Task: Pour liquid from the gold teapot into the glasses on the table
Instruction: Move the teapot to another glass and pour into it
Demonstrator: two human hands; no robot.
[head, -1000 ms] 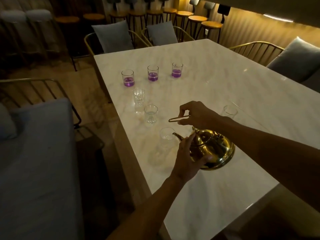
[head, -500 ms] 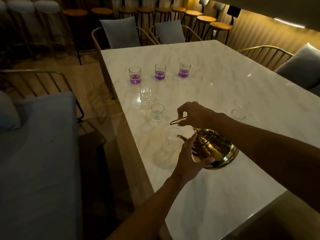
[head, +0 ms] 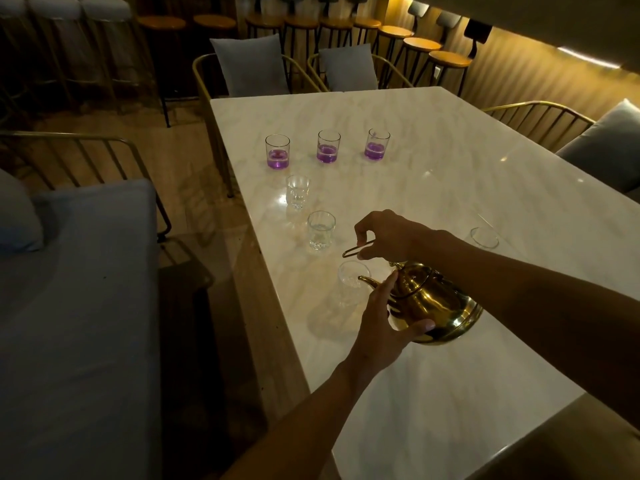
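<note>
Your right hand (head: 384, 237) pinches handle; left hand (head: 381, 317), fingers spread, cradles teapot (head: 436, 306) body above bench (head: 450, 188). Spout over nearest glass (head: 349, 282): tilt slowly, keep spout centred.

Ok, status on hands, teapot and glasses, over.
Right hand pinches the teapot handle, left hand steadies its body. Teapot tilted, spout over the nearest glass. Three far glasses hold purple. Nothing in the way.

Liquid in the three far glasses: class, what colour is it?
Purple, in each of the three straight clear glasses in the far row on the white marble table; head view shows it.
</note>
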